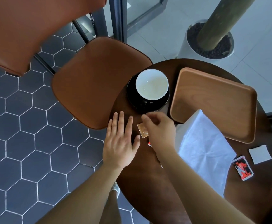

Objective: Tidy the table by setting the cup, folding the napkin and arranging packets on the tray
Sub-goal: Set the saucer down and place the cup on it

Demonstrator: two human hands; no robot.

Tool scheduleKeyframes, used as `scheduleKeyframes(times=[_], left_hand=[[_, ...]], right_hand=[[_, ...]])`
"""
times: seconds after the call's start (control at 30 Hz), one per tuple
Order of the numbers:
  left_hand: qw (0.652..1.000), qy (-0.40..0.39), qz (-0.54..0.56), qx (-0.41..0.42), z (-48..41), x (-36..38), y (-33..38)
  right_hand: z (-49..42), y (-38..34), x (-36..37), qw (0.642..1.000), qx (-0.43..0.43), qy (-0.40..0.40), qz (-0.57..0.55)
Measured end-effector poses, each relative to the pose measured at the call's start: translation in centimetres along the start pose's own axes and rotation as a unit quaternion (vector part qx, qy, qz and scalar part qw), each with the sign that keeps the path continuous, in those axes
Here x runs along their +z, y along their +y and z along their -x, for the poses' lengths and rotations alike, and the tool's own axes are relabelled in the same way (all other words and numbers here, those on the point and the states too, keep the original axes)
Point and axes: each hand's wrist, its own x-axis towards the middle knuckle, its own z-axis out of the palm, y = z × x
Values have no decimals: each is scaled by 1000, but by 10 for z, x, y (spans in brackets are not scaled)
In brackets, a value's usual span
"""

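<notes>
A white-lined cup [151,84] stands on a black saucer [132,97] on the round dark table [148,183]. To its right lies a bare wooden tray [213,101]. A white napkin [201,146] lies unfolded, partly over the tray's near edge. My left hand [120,141] lies flat with straight fingers at the table's left edge. My right hand [159,128] hovers over a small tan packet [142,130], fingers curled; whether it pinches the packet is unclear. A red packet [149,143] peeks from under my right wrist. Another red packet [242,168] and a white packet [259,154] lie at right.
A brown chair seat [96,81] stands close against the table's left side, with a second chair [35,29] behind it. A white planter [209,44] with a trunk stands beyond the table. The floor has dark hexagon tiles.
</notes>
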Motion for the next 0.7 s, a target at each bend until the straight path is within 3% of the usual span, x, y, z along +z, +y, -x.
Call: scheduleKeyframes(times=[0.07, 0.13, 0.3, 0.53, 0.7], left_hand=[[999, 1, 41, -4, 1, -3, -2], [993, 10, 115, -23, -2, -7, -3], [962, 69, 236, -116, -28, -35, 4], [947, 64, 274, -157, -77, -58, 30], [945, 93, 290, -122, -86, -55, 34]], right_hand=[[20, 18, -1, 998, -36, -31, 49], [33, 33, 3, 980, -126, -38, 149], [26, 52, 12, 919, -250, 17, 305], [19, 81, 18, 888, -325, 63, 319], [17, 85, 22, 881, -331, 84, 327]])
